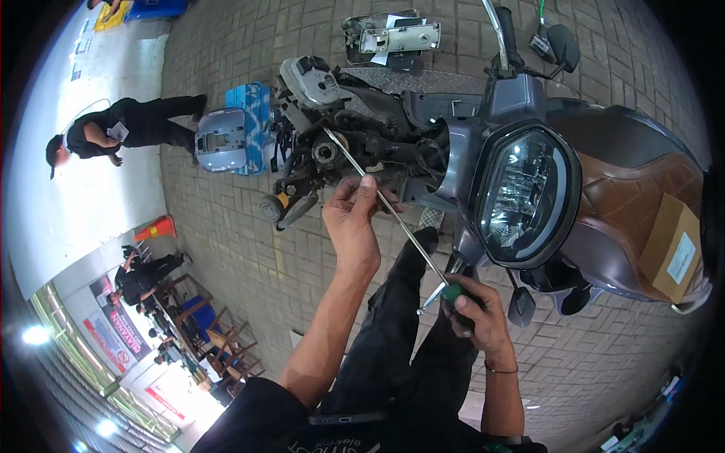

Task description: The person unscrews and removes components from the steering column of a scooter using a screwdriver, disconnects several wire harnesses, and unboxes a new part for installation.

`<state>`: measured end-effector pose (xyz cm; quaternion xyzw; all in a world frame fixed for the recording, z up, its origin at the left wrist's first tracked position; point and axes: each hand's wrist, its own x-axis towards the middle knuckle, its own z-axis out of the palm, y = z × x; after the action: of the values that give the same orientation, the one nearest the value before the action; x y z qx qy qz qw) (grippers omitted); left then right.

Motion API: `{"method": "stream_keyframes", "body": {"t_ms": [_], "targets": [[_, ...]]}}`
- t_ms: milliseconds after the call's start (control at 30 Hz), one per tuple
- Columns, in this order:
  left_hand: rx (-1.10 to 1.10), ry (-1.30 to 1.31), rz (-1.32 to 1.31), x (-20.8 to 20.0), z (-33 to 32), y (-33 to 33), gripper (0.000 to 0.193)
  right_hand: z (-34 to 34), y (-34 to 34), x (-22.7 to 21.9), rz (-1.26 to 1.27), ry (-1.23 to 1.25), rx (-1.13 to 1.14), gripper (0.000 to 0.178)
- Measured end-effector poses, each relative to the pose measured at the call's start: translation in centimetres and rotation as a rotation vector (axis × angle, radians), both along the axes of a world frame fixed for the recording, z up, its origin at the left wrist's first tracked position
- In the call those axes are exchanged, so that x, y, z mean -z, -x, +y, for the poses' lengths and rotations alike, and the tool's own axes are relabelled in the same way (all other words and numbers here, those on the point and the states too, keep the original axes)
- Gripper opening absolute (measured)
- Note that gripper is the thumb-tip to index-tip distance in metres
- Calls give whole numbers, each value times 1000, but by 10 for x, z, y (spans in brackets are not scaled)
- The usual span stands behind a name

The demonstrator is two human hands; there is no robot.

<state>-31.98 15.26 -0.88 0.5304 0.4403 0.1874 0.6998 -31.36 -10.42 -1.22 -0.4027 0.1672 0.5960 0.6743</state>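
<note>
Taking the scooter's exposed engine block (332,147) as the landmark, far to its left a person in dark clothes (124,128) bends over on the pale floor. Lower left of that, other people sit among wooden chairs (211,332), with an orange cone (156,227) between the two groups. Just left of the engine block a grey body panel (220,140) lies on a blue patterned mat (253,121) on the brick paving (249,257).

The left hand (351,223) is just below the engine block, its fingers (368,189) pinched around the shaft of a long screwdriver (381,200) partway along. The tip of the shaft reaches up into the engine block beside a round metal hub. Above the block, a loose metal bracket part (393,34) rests on the paving.

Well below and right of the engine block, the right hand (476,317) has its fingers closed around the screwdriver's green handle (453,292). Directly right of the block stands a second grey scooter, its large headlight (525,196) facing the camera, a handlebar mirror (563,45) above it. Farthest right, a cardboard box (672,249) sits on the brown seat (627,189).
</note>
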Motion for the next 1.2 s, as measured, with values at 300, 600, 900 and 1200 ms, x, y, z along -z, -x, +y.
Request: {"method": "stream_keyframes", "body": {"t_ms": [300, 600, 900, 1200], "targets": [[-4, -99, 85, -2, 2, -4, 26, 4, -4, 27, 415, -379, -22, 53], [-29, -48, 114, -7, -5, -15, 27, 26, 21, 15, -1201, 456, -173, 38], [8, 96, 43, -12, 1, -8, 25, -20, 21, -3, -6, 36, 139, 46], [62, 125, 161, -16, -15, -5, 26, -3, 67, -7, -757, 443, 291, 37]]}}
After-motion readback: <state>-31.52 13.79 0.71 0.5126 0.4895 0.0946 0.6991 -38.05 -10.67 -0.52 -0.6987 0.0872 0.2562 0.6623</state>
